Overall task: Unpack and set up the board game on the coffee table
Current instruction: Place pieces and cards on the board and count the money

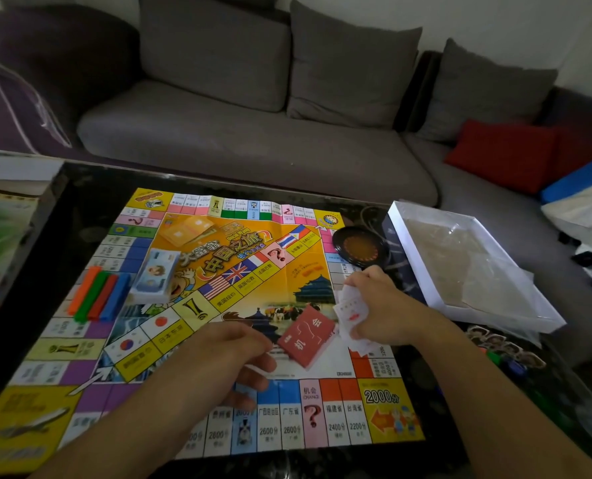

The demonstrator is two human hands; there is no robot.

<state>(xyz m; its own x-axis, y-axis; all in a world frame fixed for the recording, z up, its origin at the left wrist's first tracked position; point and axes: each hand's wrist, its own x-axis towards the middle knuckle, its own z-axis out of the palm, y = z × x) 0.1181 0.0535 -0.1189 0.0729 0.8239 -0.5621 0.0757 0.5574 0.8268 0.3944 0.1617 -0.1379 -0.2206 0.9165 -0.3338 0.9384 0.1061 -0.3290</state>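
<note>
Two bare hands hover over the colourful unfolded paper game board (225,292) spread flat on the dark glossy coffee table (80,188). The right hand (374,302) clutches a bunch of white cards (351,311) at the board's right edge; the left hand (242,354), fingers loosely curled and holding nothing visible, sits just left of a red card deck (306,335) lying on the board.

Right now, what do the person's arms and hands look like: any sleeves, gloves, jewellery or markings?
Both forearms are bare as far as the frame shows, with no sleeve in sight. The left hand and right hand wear no gloves, and no watch, ring or bracelet shows on either.
</note>
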